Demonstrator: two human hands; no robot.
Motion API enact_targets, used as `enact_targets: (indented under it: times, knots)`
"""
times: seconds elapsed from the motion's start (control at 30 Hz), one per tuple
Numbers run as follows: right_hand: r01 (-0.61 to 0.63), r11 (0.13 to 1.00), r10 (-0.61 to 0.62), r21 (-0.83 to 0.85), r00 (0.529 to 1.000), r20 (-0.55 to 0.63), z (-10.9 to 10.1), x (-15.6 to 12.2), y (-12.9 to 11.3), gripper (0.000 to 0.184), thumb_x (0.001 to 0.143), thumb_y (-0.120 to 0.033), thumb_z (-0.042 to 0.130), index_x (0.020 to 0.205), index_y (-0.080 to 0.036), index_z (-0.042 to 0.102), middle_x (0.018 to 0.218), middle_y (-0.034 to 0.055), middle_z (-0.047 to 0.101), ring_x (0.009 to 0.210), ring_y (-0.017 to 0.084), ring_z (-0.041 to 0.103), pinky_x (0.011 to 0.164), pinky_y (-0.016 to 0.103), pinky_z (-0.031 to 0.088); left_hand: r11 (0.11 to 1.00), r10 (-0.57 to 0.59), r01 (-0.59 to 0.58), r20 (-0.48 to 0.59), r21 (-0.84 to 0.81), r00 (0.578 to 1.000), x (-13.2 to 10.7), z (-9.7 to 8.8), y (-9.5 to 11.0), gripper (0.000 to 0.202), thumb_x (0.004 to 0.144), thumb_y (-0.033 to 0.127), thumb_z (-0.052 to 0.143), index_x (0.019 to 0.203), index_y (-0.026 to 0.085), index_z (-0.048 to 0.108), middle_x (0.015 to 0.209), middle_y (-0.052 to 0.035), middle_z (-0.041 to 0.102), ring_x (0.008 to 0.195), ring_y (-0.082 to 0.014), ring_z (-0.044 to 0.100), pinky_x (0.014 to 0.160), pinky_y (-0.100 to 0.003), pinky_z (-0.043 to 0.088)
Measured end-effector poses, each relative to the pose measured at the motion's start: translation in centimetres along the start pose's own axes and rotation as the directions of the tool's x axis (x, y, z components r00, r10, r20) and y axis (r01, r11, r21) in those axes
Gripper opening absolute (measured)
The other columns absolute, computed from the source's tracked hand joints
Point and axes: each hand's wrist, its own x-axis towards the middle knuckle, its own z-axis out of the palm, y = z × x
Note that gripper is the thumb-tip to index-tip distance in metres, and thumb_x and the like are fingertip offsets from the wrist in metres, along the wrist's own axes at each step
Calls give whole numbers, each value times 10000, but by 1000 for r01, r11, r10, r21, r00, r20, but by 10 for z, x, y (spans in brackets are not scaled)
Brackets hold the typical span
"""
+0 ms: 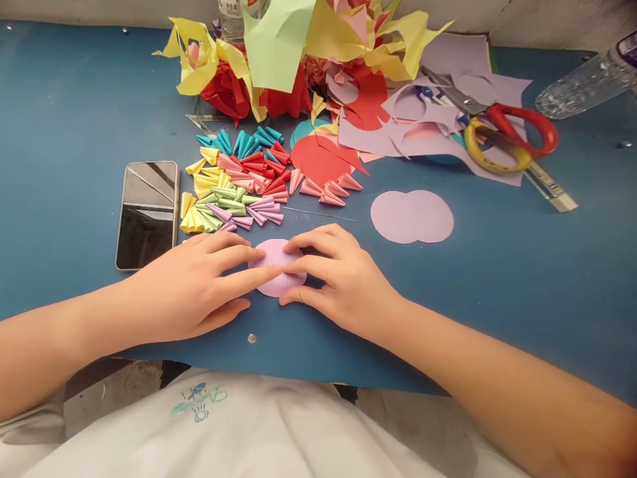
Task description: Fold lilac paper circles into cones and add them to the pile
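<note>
A lilac paper circle (277, 283) lies flat on the blue table near its front edge. My left hand (206, 282) rests on its left side, fingers stretched out, with fingertips touching the paper. From the right, my right hand (343, 279) reaches over the same circle, its fingers apart and the fingertips pressing on the paper. Two overlapping lilac circles (412, 216) lie to the right, beyond my right hand. Just past my fingers sits a pile of small rolled paper cones (239, 182) in several colours. A thin needle-like rod (318, 214) lies beside the cones.
A phone (148, 216) lies left of the cones. Scissors (490, 119) with red and yellow handles rest on lilac paper scraps (371, 133), near a utility knife (550, 186). Crumpled coloured paper (279, 46) is heaped at the back. A plastic bottle (587, 83) lies back right.
</note>
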Motion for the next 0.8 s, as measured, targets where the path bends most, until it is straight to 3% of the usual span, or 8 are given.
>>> enact_targets:
  times: [0.2,0.4,0.53,0.6,0.8]
  knots:
    - [64,997,-67,-38,995,-74,2,-1,5,146,986,-330,816,955,-196,768,1152,112,837,1003,275,678,910,482,590,997,47,-52,88,59,995,-6,-4,-2,548,1067,285,637,1605,362,564,1595,-171,612,1361,-407,641,1072,-602,620]
    - [211,975,-215,-68,975,-54,-10,2,9,233,1042,-415,737,1067,-183,745,1091,131,834,948,257,688,831,430,590,996,34,-39,68,75,997,-4,-4,0,471,1075,261,593,1544,273,644,1565,-162,664,1329,-384,674,1085,-578,630]
    - [269,960,-274,-72,959,-68,-18,4,4,121,1024,-186,736,1145,-188,742,1050,113,822,926,238,687,825,395,617,996,47,-50,47,71,998,-5,-2,-1,518,1076,273,587,1593,308,593,1537,-151,684,1335,-377,678,1094,-558,626]
    - [255,964,-260,-69,963,-75,-20,4,1,177,1010,-101,698,1139,-208,754,1033,95,817,911,231,694,809,383,612,995,52,-57,57,77,997,-6,-1,-2,545,1073,282,588,1616,322,570,1543,-159,675,1337,-386,682,1088,-565,626]
    - [288,947,-287,-140,957,32,-22,1,7,142,1011,-104,670,1050,-199,767,1002,92,796,863,218,668,770,382,592,990,92,-99,74,102,993,-8,-2,-2,563,1067,248,556,1625,320,565,1623,-229,597,1332,-481,694,987,-669,649]
